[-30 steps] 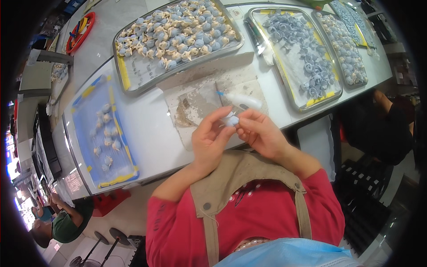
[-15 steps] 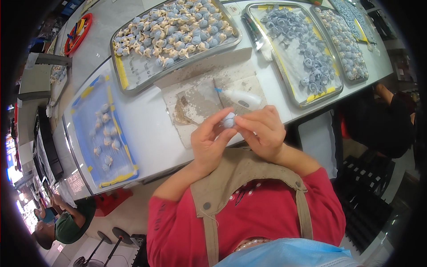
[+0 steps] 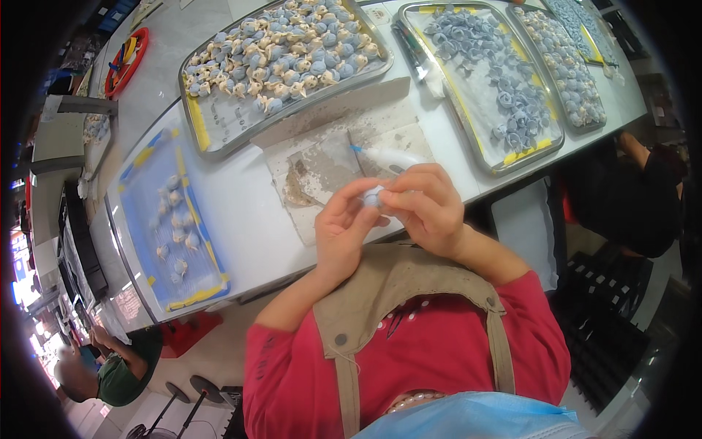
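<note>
Since a second ago the right hand [image 3: 431, 208] has risen in view, now covering part of the bottle [image 3: 391, 157]. Its fingers and the pinched left hand [image 3: 341, 225] both grip a blue piece [image 3: 372, 197], mostly hidden by fingers.

Beyond them lies a stained board [image 3: 398, 124] under the bottle. The large tray [image 3: 223, 121] is crowded with blue and cream pieces, its far corner cut off. The blue tray [image 3: 139, 208] holds a few, blurred; the right tray [image 3: 472, 117] has blue cups; the narrow tray [image 3: 589, 130] more pieces.

Bare tabletop [image 3: 238, 219] separates board and blue tray; its near edge passes behind the left forearm.
</note>
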{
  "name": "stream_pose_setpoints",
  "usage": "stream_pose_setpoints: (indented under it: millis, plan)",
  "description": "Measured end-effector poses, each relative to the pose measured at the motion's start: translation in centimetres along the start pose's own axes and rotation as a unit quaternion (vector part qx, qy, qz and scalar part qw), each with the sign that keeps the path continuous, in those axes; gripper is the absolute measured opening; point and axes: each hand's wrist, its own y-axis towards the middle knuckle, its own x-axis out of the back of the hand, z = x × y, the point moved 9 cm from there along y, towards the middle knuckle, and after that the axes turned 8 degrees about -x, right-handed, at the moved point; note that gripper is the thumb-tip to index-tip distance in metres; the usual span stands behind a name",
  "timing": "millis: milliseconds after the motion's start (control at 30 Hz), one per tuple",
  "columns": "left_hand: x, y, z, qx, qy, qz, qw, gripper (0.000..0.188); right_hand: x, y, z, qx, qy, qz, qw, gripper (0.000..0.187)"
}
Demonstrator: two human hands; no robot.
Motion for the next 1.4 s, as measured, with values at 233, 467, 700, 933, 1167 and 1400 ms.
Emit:
stream_pose_setpoints:
  millis: [233, 467, 700, 933, 1167, 1400]
  plan:
    - [-0.6, 0.0, -1.4, -0.090, 0.049, 0.026, 0.994, 0.032, -0.4, -0.2, -0.6, -0.065, 0.058, 0.030, 0.996, 0.030]
    - [-1.4, -0.6, -2.6, -0.119, 0.102, 0.077, 0.985, 0.032, -4.0, -1.6, -3.3, -0.307, 0.398, 0.198, 0.841, 0.040]
    - [-1.6, -0.8, -3.2, -0.137, 0.139, 0.094, 0.976, 0.023, -3.9, -2.1, -3.2, -0.303, 0.407, 0.186, 0.841, 0.037]
    - [-1.9, -0.5, -3.3, -0.149, 0.103, 0.131, 0.975, 0.023, -4.1, -2.2, -3.3, -0.305, 0.420, 0.185, 0.835, 0.037]
    - [-1.9, -0.6, -2.2, -0.099, 0.007, 0.127, 0.987, 0.027, -4.2, -1.9, -3.1, -0.308, 0.474, 0.177, 0.805, 0.034]
    - [-1.9, -0.6, -2.4, -0.121, 0.063, 0.172, 0.976, 0.025, -3.3, -1.8, -3.0, -0.258, 0.380, 0.212, 0.863, 0.034]
